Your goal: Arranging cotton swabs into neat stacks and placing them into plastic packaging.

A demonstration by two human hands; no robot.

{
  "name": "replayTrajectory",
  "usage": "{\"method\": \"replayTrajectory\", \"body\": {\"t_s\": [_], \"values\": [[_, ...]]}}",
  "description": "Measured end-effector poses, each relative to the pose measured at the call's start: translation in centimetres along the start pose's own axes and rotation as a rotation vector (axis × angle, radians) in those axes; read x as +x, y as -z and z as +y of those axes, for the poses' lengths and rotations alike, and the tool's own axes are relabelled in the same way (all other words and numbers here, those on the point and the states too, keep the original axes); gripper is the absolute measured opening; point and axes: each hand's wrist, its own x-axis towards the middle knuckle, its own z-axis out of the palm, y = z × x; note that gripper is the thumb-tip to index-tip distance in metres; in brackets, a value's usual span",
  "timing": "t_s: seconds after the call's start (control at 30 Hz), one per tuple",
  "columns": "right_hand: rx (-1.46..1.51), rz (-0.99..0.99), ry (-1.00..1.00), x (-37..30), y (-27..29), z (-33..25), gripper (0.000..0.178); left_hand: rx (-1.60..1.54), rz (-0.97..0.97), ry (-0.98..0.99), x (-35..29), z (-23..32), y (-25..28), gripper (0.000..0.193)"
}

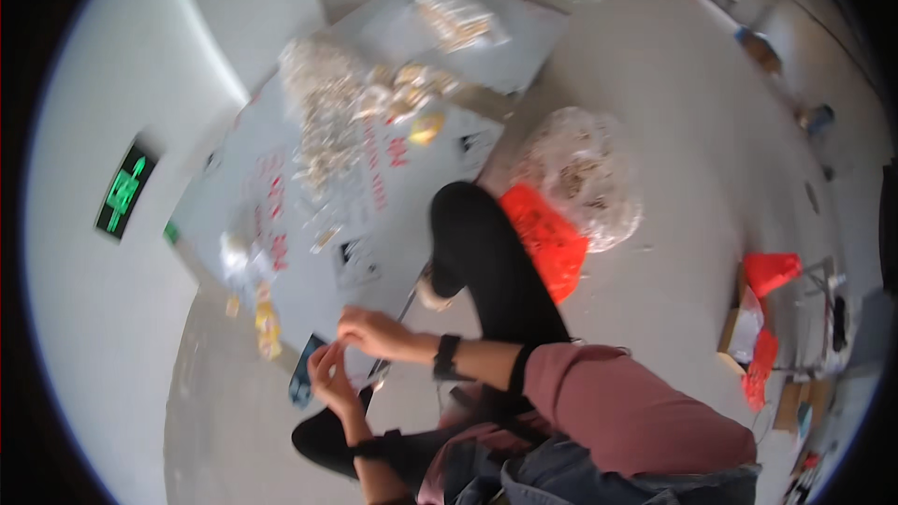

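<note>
My left hand [330, 380] and my right hand [371, 333] meet at the fingertips above the near edge of a grey board [253, 290] with red print. Both have the fingers bent into a pinch; whatever lies between them is too small and blurred to name. Beside my left hand is a dark, flat rectangular thing [301, 376], like a phone. Farther off on the board lies a long heap of small clear packets [327, 126], with a single packet [325, 239] nearer to my hands. A yellow packet [426, 128] rests to the right of the heap.
To the right, a large clear plastic bag [599, 178] with small pieces stands on the floor by a red bag [545, 241]. My bent knee [468, 224] reaches the board's edge. Yellow packets [267, 327] lie at the left. Bagged light-coloured pieces [458, 21] sit at the back.
</note>
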Motion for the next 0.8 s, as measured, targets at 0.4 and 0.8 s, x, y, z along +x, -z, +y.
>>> {"method": "replayTrajectory", "body": {"t_s": [0.4,0.8], "values": [[-0.021,-0.003,-0.03,1.2,1.4,-1.1,0.007,-0.242,-0.019,0.144,1.5,3.1,0.1,0.018],[-0.144,-0.113,-0.129,0.3,0.7,-0.7,0.009,-0.074,-0.041,0.046,0.7,3.2,0.3,0.013]]}}
